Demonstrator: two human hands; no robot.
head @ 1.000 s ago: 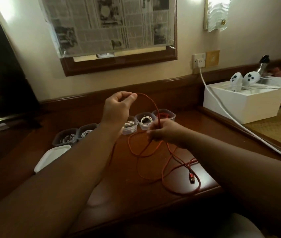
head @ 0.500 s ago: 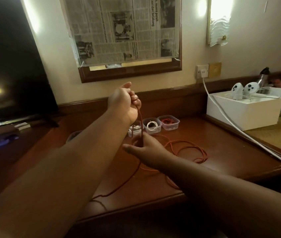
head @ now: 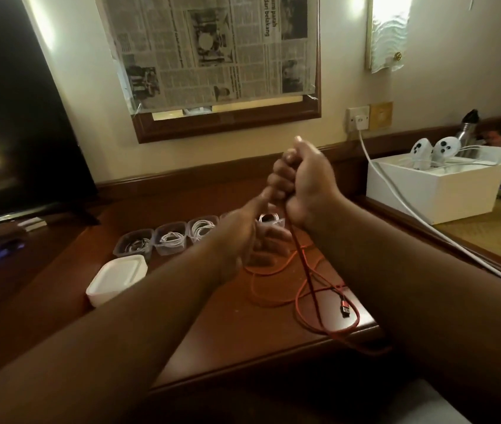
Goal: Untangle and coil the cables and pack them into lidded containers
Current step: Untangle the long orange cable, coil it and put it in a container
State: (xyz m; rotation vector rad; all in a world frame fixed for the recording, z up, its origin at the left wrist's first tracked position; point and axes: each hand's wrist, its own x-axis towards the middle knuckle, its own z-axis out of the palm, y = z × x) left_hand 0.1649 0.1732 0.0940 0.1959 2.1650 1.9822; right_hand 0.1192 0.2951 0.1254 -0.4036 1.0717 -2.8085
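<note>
A person's right hand [head: 307, 185] grips the red cable [head: 303, 270] in a fist while the blurred left hand [head: 244, 231], fingers apparently extended, guides it mid-coiling; loose loops at 6 o'clock on the counter [head: 227, 332] likely need gathering next.

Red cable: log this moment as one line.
phase: coiling | red cable: gripped in right hand, rest loose on desk | left hand: blurred, grip unclear | open containers: white cables

Both forearms bare up to frame edge, no sleeves; left hand [head: 244, 231] and right hand [head: 306, 185] bare, no gloves.
</note>
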